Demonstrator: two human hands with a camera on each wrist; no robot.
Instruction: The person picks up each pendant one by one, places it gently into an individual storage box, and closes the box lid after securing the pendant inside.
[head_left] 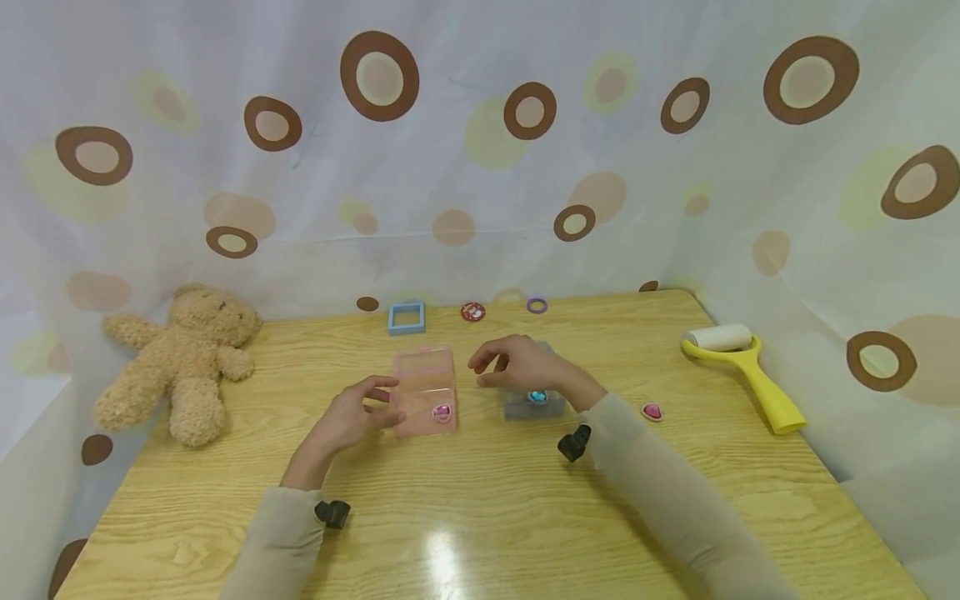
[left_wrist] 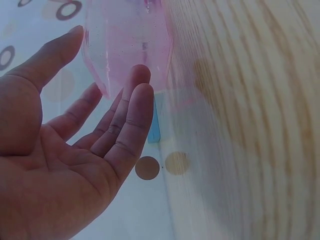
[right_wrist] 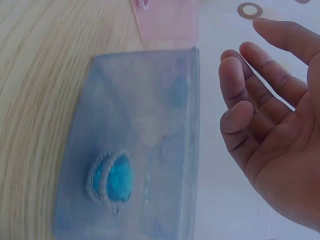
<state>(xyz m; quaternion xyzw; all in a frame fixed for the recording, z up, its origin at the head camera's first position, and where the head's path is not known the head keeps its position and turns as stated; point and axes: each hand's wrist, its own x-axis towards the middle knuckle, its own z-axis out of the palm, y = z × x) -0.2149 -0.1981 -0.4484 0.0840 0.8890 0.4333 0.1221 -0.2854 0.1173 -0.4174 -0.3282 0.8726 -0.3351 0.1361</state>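
Note:
A translucent pink plastic case [head_left: 424, 427] lies left of centre on the table, with a pink gem [head_left: 442, 412] showing at its near right. My left hand [head_left: 351, 419] is at its left side, thumb and fingers spread apart and holding nothing; in the left wrist view the case [left_wrist: 127, 45] lies just beyond the fingertips. To the right is a translucent blue-grey box [head_left: 517, 412] with a heart-like blue gem [right_wrist: 119, 179] showing. My right hand [head_left: 521, 364] hovers over that box and hides part of it. Its fingers are loosely bent around nothing.
A loose pink gem [head_left: 652, 412] lies right of the blue-grey box. Along the back are a blue square frame [head_left: 406, 330], a red round badge [head_left: 472, 312] and a purple ring [head_left: 537, 306]. A teddy bear [head_left: 183, 358] sits left, a yellow-handled roller [head_left: 772, 392] right.

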